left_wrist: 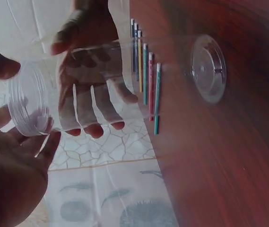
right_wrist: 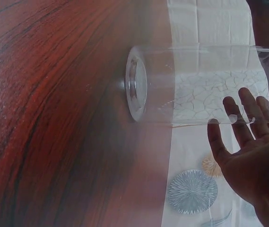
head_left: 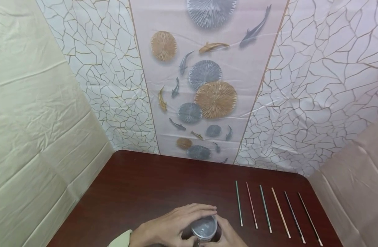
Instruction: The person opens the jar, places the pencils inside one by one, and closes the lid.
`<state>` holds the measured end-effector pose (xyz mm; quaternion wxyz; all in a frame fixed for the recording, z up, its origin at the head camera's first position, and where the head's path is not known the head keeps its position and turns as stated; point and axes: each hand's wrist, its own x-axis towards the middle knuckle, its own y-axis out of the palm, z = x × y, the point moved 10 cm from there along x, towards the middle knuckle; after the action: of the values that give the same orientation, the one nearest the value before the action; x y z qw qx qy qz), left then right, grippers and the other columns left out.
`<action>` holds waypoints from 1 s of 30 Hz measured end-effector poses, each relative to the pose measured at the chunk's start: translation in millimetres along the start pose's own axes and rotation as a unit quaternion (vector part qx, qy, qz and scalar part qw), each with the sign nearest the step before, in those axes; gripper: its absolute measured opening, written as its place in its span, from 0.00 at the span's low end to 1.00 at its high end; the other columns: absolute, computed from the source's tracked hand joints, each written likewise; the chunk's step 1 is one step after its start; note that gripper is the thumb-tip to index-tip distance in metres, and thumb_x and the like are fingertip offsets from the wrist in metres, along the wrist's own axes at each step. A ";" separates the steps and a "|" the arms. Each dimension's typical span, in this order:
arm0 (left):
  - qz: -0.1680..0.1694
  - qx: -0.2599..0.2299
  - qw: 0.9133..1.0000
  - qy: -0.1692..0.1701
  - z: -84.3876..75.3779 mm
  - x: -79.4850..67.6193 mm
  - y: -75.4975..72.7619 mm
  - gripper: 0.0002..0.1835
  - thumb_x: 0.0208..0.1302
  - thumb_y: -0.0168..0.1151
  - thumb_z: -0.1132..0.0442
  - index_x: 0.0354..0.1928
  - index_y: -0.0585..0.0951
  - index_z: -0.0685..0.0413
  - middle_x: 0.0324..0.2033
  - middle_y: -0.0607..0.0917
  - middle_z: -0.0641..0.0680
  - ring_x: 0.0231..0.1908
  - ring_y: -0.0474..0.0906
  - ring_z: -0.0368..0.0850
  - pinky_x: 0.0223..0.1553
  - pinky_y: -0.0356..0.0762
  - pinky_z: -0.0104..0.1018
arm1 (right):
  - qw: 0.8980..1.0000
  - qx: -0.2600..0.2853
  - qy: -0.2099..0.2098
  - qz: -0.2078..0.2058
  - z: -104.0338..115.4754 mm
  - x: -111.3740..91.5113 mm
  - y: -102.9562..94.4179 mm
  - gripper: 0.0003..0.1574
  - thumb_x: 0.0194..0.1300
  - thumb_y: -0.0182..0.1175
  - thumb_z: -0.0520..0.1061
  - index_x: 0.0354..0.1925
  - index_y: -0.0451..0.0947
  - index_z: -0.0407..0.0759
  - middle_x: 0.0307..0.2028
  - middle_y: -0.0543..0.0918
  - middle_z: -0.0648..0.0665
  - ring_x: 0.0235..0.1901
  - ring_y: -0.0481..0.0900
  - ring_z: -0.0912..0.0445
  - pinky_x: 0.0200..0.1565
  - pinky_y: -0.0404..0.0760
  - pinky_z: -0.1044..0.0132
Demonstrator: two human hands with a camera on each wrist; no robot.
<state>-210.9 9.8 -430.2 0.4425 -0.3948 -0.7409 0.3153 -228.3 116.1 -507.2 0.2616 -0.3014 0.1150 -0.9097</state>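
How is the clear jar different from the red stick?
The clear jar is see-through, but the red stick is solid-coloured. The jar is wide and round; the stick is very thin. The left hand and right hand hold the jar, while the stick lies on the table, untouched. Both are longer than they are wide.

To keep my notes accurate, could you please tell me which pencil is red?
In the head view, the red pencil is second from left, between the leftmost green pencil and the other green pencil; no other is red.
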 end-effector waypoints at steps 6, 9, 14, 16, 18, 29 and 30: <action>-0.056 0.045 0.997 -0.041 5.4 -1.9 -7.6 0.45 0.62 0.75 0.48 0.79 0.66 0.40 0.69 0.72 0.42 0.66 0.70 0.35 0.62 0.74 0.34 | 0.999 0.034 0.039 0.000 -6.1 -1.4 2.1 0.48 0.58 0.80 0.38 0.72 0.71 0.43 0.57 0.86 0.45 0.52 0.86 0.54 0.54 0.85 0.60; -0.085 0.082 0.991 -0.069 6.2 -2.7 -11.8 0.44 0.62 0.75 0.41 0.78 0.68 0.38 0.66 0.74 0.42 0.62 0.73 0.36 0.58 0.77 0.36 | 0.998 0.037 0.042 0.001 -6.2 -0.7 1.8 0.49 0.59 0.78 0.37 0.75 0.69 0.42 0.59 0.85 0.43 0.54 0.85 0.53 0.55 0.84 0.60; -0.147 0.112 0.979 -0.087 2.9 0.2 -26.0 0.41 0.61 0.73 0.37 0.74 0.72 0.37 0.63 0.76 0.44 0.59 0.75 0.38 0.56 0.78 0.35 | 0.999 0.020 0.037 -0.003 -3.6 0.0 0.9 0.47 0.59 0.79 0.38 0.73 0.71 0.44 0.57 0.86 0.45 0.52 0.86 0.54 0.53 0.85 0.60; -0.173 0.119 0.973 -0.092 3.9 0.1 -34.9 0.39 0.61 0.74 0.38 0.72 0.74 0.39 0.62 0.77 0.44 0.58 0.75 0.39 0.56 0.79 0.35 | 1.000 0.015 0.019 -0.001 -1.0 1.0 1.0 0.48 0.58 0.79 0.38 0.72 0.70 0.41 0.56 0.87 0.44 0.50 0.87 0.53 0.51 0.87 0.58; -0.197 0.123 0.967 -0.104 8.7 -2.8 -45.1 0.38 0.61 0.74 0.41 0.72 0.75 0.42 0.62 0.77 0.45 0.58 0.76 0.40 0.54 0.80 0.37 | 0.999 0.031 0.014 0.003 -0.8 1.7 1.8 0.48 0.58 0.79 0.36 0.72 0.70 0.40 0.55 0.87 0.41 0.50 0.88 0.51 0.51 0.87 0.57; -0.256 0.161 0.915 -0.265 91.4 -66.1 -67.0 0.36 0.56 0.77 0.51 0.68 0.79 0.50 0.61 0.82 0.51 0.56 0.76 0.48 0.50 0.79 0.47 | 0.997 0.062 0.033 0.009 -2.9 3.5 5.1 0.49 0.57 0.78 0.35 0.73 0.69 0.42 0.57 0.85 0.37 0.53 0.86 0.47 0.58 0.84 0.59; -0.254 0.164 0.912 -0.277 99.8 -73.6 -63.6 0.36 0.56 0.77 0.52 0.67 0.80 0.51 0.61 0.82 0.52 0.55 0.77 0.49 0.50 0.78 0.48 | 0.997 0.063 0.035 0.010 -3.0 3.5 5.4 0.49 0.57 0.78 0.35 0.73 0.69 0.42 0.58 0.85 0.38 0.54 0.86 0.48 0.58 0.84 0.59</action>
<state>-298.8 -96.7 -449.1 0.3437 -0.0120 -0.8466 0.4062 -230.2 109.8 -509.9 0.2848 -0.2508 0.0697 -0.9226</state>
